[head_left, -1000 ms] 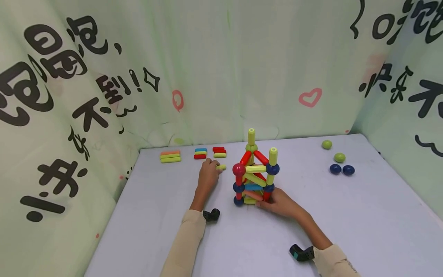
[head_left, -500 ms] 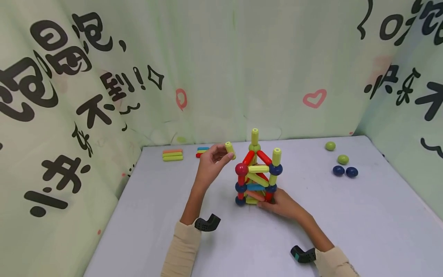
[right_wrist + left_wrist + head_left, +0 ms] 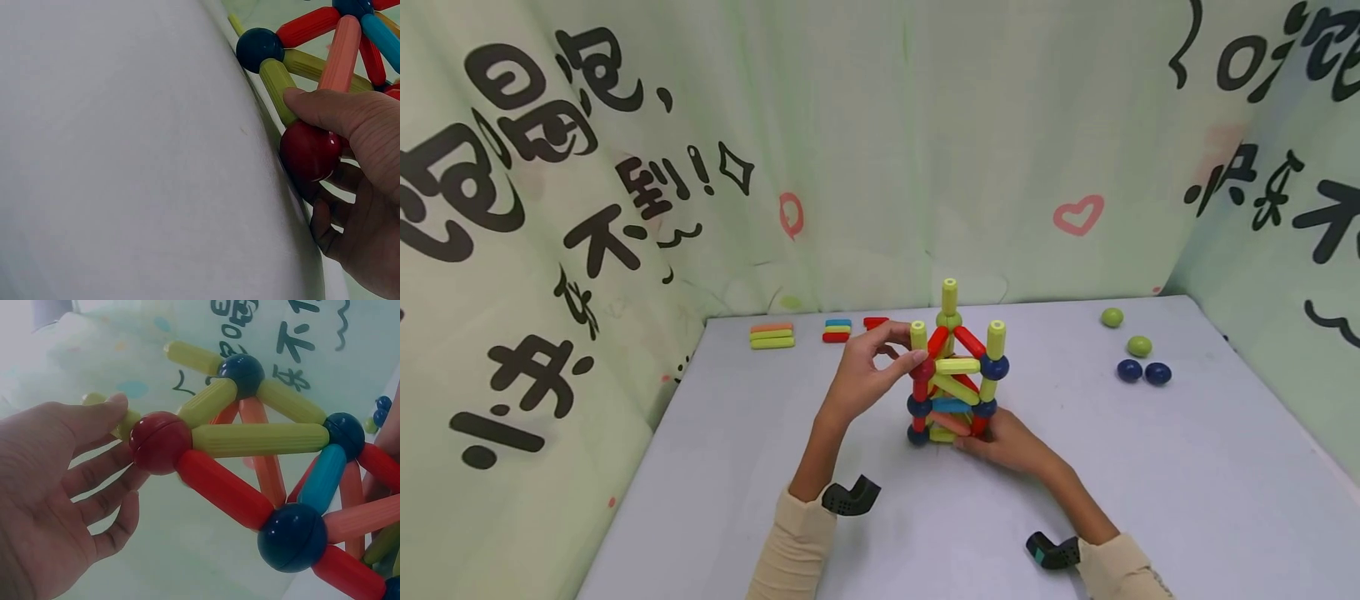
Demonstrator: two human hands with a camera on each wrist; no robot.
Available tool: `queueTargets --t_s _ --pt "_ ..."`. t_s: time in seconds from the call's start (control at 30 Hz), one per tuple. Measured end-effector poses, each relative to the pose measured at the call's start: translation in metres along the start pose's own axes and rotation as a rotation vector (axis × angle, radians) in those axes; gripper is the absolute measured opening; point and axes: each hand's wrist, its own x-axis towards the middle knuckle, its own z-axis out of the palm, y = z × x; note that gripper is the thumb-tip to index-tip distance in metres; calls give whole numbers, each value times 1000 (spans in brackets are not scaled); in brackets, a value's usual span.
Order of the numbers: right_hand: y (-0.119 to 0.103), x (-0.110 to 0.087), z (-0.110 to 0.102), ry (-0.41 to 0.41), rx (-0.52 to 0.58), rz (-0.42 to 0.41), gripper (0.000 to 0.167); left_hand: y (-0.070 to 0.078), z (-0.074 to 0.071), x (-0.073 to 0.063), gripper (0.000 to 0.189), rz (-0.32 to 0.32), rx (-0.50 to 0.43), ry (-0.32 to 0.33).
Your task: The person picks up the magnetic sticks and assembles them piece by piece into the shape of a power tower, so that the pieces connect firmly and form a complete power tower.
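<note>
A magnetic rod-and-ball tower of coloured rods stands on the table. My left hand pinches a short yellow-green magnetic rod upright on the tower's near-left top corner. In the left wrist view, that rod meets a red ball, with the thumb and fingertips around the joint. At the tower's lower right, my right hand grips the base. The right wrist view has its thumb on a bottom yellow-green rod beside another red ball; the other fingers are partly hidden behind.
Left of the tower, toward the back edge, lie a stack of orange and yellow-green rods, a smaller mixed stack and a red rod. Two green balls and two dark blue balls sit at the right.
My left hand has picked up a yellow-green rod from the table, lifted it and carried it right onto the red ball at the tower's top. The right hand stays at the base.
</note>
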Motion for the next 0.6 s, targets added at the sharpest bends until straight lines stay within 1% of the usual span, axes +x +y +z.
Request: queueTargets --t_s 0.17,0.27,0.33,0.4,0.5,0.57,0.6 --pt "3 1 0 -3 0 -18 55 -2 1 0 27 -11 51 -30" --pt "6 1 -2 -28 8 -25 56 -3 0 -1 25 -21 81 -49" --pt "8 1 -5 -57 5 -20 57 -4 0 -2 27 -41 95 -69" --pt "10 1 -9 -94 2 3 59 -5 0 -2 30 -61 105 -92" --pt "12 -1 -21 -149 5 64 60 -5 1 -2 36 -81 118 -124" --pt "14 -2 -31 -161 12 87 60 -4 2 -2 39 -90 125 -142" --pt "15 -3 -38 -151 9 89 57 -3 2 -2 41 -98 129 -149"
